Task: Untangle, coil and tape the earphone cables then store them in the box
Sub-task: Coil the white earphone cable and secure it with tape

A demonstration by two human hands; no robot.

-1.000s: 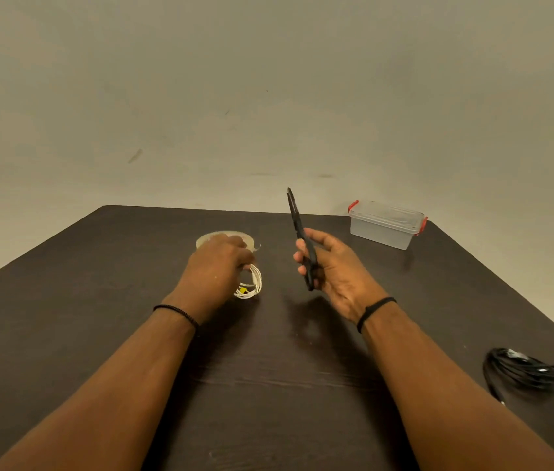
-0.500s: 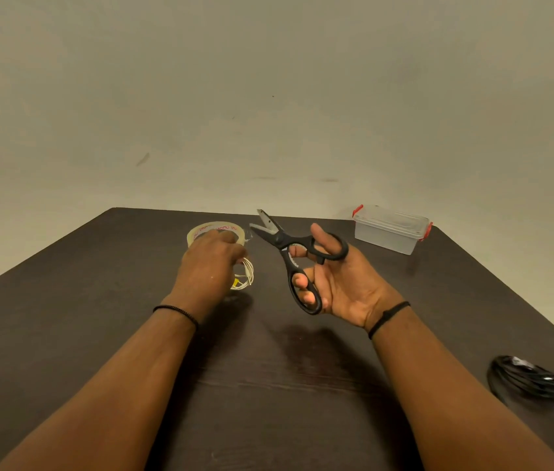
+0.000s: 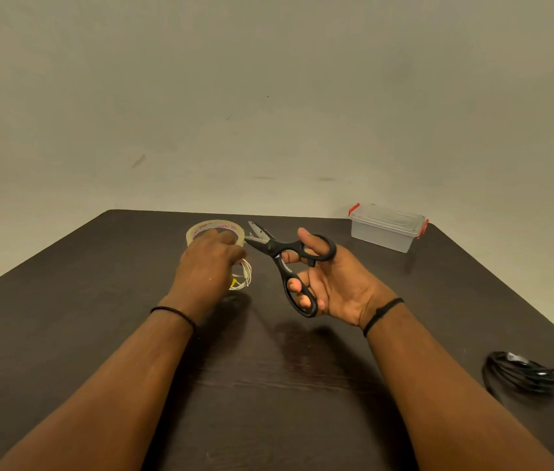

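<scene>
The counter (image 3: 64,334) is dark brown wood with a fine grain, and it fills the lower half of the frame under a plain, pale wall (image 3: 268,96).

Left of the centre, the left hand (image 3: 209,263) is seen from its back, with fingers curled down. It holds a small coil of white earphone cable (image 3: 245,275), whose thin loops come out at the right side of the hand, with a small yellow piece at the bottom. Just behind the hand lies a roll of clear tape (image 3: 216,229), a flat ring with pink letters on its inner core; I cannot tell if the fingers touch it.

At the centre, the right hand (image 3: 333,283) is palm up and holds black scissors (image 3: 289,263) above the counter. The thumb goes through the upper oval loop and fingers through the lower one. The short metal blades are a little apart and point left toward the tape.

In the upper right stands a closed box (image 3: 386,229) of translucent plastic, rectangular, with red clips. In the lower right lies a coil of black earphone cable (image 3: 523,372), glossy.
</scene>
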